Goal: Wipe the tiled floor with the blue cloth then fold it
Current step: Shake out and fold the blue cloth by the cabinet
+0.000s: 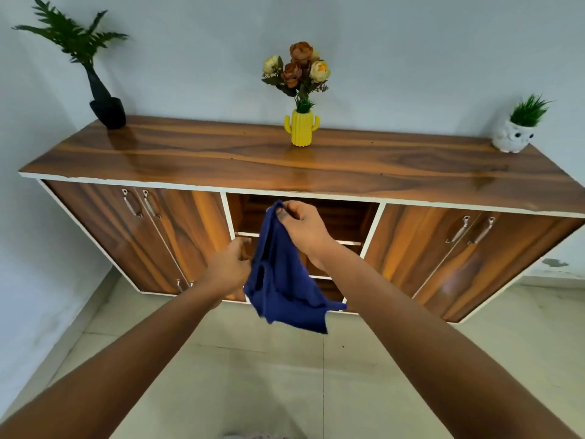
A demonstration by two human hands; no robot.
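Presently, two bare forearms reach forward from the lower corners, both extended toward the middle of the view.

Right hand (304, 229): raised, wrist bent, back of hand toward the camera; thumb and fingertips pinched together on the top corner of the cloth (281, 274).

Left hand (229, 264): lower and to the left, fingers curled and closed on the cloth's left edge, about midway down its length.

Cloth: deep blue, soft woven fabric, crumpled and creased; hangs in the air between the hands, lower corners loose and uneven, clear of the floor (285, 375), in front of the cabinet's open middle bay.

Floor: large pale beige tiles, matte, thin dark grout lines.

Cabinet (253, 156): long and low, glossy wood-grain laminate in brown and amber, white edge banding. Two pairs of doors with curved metal handles, one pair at each side; open shelved bay in the centre.

On the cabinet top, left to right: fern (76, 45), green fronds in a black, narrow-necked pot; yellow ribbed cactus-shaped vase (301, 127) holding cream and rust flowers; white owl-shaped pot (512, 139) with a tuft of green grass.

Wall (411, 58): plain, pale blue-grey, smooth.
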